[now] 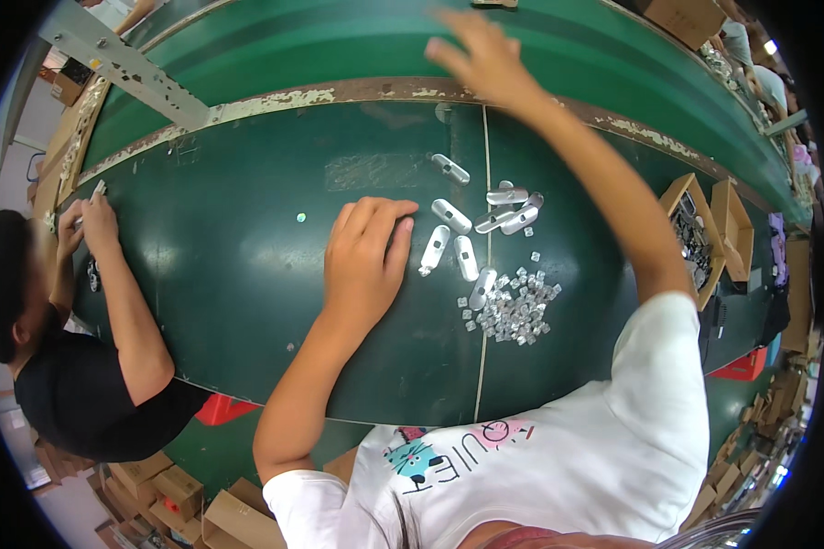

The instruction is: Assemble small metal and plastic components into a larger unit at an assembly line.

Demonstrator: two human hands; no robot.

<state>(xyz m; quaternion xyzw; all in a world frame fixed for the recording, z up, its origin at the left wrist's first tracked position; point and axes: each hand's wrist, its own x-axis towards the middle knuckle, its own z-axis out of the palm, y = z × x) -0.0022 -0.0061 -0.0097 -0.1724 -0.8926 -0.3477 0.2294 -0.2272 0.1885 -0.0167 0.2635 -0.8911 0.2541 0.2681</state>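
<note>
My left hand (364, 256) lies on the dark green table (238, 183) with its thumb apart from its loosely bent fingers. Nothing shows in it. My right hand (490, 64), blurred by motion, reaches past the table's far edge over a green conveyor belt (339, 55); its fingers are spread and it looks empty. Between my arms lie several oblong silver metal shells (451, 216) with a small dark square in the middle, some overlapping in a cluster. Nearer me is a heap of small shiny square pieces (517, 311), with one shell (482, 288) touching its left side.
Open cardboard boxes (731, 229) stand at the right; one holds dark metal parts (691, 242). A co-worker in black (110, 393) handles something small at the left. A chipped metal post (128, 69) rises at the far left edge. A small item (494, 4) sits on the belt.
</note>
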